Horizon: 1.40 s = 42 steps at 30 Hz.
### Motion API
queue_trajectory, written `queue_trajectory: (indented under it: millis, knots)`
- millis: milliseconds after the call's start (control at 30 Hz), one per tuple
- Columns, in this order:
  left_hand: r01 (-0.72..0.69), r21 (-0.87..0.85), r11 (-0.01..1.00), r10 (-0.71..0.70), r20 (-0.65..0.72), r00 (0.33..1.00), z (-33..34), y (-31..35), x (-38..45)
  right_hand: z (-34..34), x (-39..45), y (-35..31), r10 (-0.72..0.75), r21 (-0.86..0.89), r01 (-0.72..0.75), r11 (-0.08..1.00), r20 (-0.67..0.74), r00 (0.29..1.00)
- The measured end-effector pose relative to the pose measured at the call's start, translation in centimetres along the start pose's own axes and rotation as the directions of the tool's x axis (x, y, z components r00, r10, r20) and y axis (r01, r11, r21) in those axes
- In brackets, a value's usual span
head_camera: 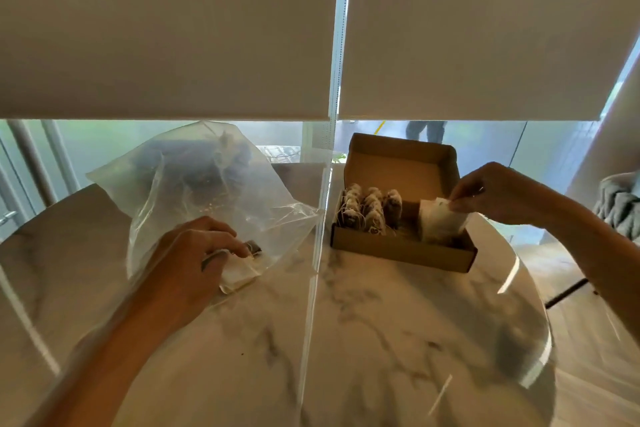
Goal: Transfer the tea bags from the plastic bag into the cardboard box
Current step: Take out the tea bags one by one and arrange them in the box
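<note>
On the round marble table (363, 340) sit two containers: one clear plastic bag (207, 184) to the left and one open cardboard box (401, 246) to the right, its lid flap standing upright at the back. They lie near each other but apart, with a thin white blind cord (317, 236) hanging between them.

Inside the box, the left end holds tea bags standing on edge in what look like three rows (370, 210), strings trailing over them; the exact count per row is too blurred to tell. At the right end stands a pale tea bag (440, 222), pinched at its top corner by the fingers of the right hand (498, 194), its lower part down inside the box.

The left hand (194, 260) is reached into the mouth of the plastic bag, fingers curled around a pale tea bag (239, 272) with a dark bit just beyond the fingertips; whether that is one bag or two I cannot tell. Deeper in the plastic bag a dark heap of more tea bags (204, 163) shows through the film, too hazy to count.

Behind the table, two roller blinds (166, 28) hang side by side over the window.
</note>
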State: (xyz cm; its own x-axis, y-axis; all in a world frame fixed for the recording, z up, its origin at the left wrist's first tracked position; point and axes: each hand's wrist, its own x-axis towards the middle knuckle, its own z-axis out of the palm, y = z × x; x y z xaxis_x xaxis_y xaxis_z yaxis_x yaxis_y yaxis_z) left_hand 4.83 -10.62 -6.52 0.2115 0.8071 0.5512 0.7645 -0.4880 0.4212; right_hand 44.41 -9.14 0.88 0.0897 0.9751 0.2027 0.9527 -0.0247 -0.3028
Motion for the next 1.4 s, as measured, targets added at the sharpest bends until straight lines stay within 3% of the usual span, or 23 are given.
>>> queue_trajectory:
  millis: [133,633,767,900,1067,1200,1300,1400]
  knots:
    - [-0.012,-0.025,1.000,0.012,-0.015,1.000,0.0,-0.2,-0.2,1.0,0.7,1.1,-0.008,-0.065,0.015,0.998,0.094,0.996]
    - [0.003,-0.056,0.998,-0.004,-0.027,1.000,-0.3,-0.2,-0.7,3.4,1.3,2.0,0.001,-0.086,0.007,0.996,0.101,0.995]
    - [0.008,-0.053,0.999,-0.009,-0.019,1.000,-0.4,-0.4,-0.8,3.5,1.3,2.0,-0.035,-0.083,0.050,0.995,0.171,0.985]
    - [0.035,0.006,0.999,-0.034,-0.052,0.998,-0.5,0.0,-1.1,3.9,1.4,2.5,-0.119,-0.025,0.122,0.992,0.112,0.987]
    - [0.119,0.118,0.986,-0.109,-0.094,0.990,-0.8,0.9,-2.5,3.3,0.9,1.4,-0.020,-0.158,0.052,0.986,0.200,0.980]
    - [0.240,0.112,0.964,-0.229,-0.100,0.968,-1.6,0.5,-4.3,2.8,0.3,-0.5,-0.067,-0.178,0.073,0.981,0.041,0.997]
    - [0.248,0.085,0.965,-0.235,-0.133,0.963,-1.7,0.0,-5.2,3.4,-1.1,-5.0,-0.156,-0.053,0.153,0.987,-0.064,0.986]
    - [0.236,0.094,0.967,-0.219,-0.165,0.962,-1.5,-0.1,-5.4,4.8,-3.7,-10.8,-0.304,0.098,0.300,0.949,0.030,0.952]
